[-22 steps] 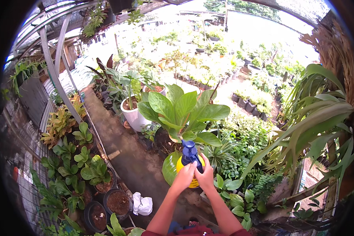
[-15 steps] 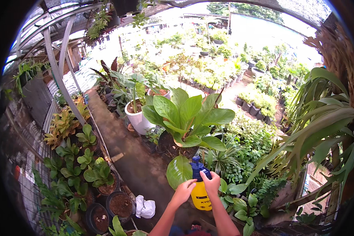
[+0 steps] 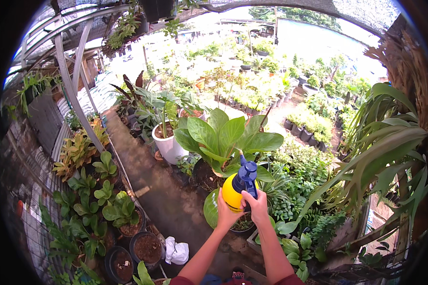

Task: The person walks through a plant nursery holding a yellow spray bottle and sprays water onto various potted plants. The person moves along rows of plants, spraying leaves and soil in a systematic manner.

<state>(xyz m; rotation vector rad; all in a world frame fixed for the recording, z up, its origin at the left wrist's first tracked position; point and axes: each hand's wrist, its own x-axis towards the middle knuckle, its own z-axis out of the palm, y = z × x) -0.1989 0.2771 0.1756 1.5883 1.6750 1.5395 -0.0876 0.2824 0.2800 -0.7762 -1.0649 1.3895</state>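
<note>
Gripping a yellow-and-blue pump sprayer (image 3: 231, 192) with both hands, the person stands at the centre of the frame, with the sprayer a little below and right of middle. Left hand (image 3: 228, 212): cupped against the lower left of the yellow tank, palm in contact. Right hand (image 3: 257, 207): wrapped around the blue handle side, thumb up near the trigger; whether it is squeezed cannot be told.

Sprayer tilted, nozzle pointing up-frame, overlapping the leaves of a broad-leaved plant (image 3: 230, 134) in a dark pot (image 3: 203, 174). Actual gap between nozzle and leaf uncertain.

Progress, by judgement: sprayer in hand and aimed at foliage, so setting up looks done. No mist or jet visible. Pale glints on a large low leaf (image 3: 210, 211), left of the tank, may be wetness or only light. How much of the plant has been treated, and how much is left, cannot be told.

Other items: white pot (image 3: 169, 148) just left of the plant; crumpled white bundle (image 3: 177, 251) at lower left, beside a dark pot of soil (image 3: 147, 247).

Writing: none legible. Lower tank partly covered by the hands; any print there too small to read.
</note>
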